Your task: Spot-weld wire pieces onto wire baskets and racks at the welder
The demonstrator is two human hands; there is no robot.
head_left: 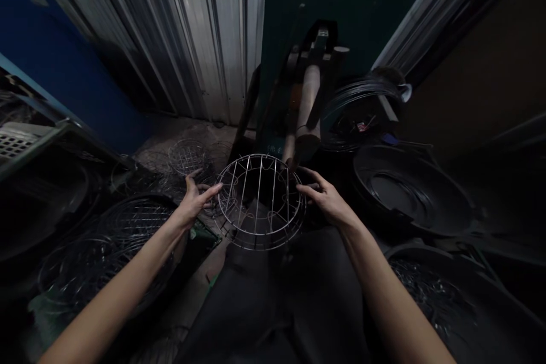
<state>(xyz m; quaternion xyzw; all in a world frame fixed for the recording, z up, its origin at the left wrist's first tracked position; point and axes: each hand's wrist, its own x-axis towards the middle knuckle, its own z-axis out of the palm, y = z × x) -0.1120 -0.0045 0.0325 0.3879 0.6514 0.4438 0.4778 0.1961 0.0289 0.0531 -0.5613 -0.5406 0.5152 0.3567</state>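
A round wire basket frame [260, 202] of shiny rings and straight ribs hangs in front of me above my dark-trousered lap. My left hand [197, 196] grips its left rim with thumb and fingers closed on the wire. My right hand [327, 198] holds the right rim the same way. Just behind the frame stands a green machine [341, 23] with a brown cylindrical arm [307, 108] pointing down toward the frame's far edge.
Finished wire frames [187, 156] lie on the floor at left, with more stacked in dark tubs [132, 222]. A coil of wire [362, 111] sits right of the machine. Black round basins [409, 193] fill the right side. Corrugated metal wall [191, 28] stands behind.
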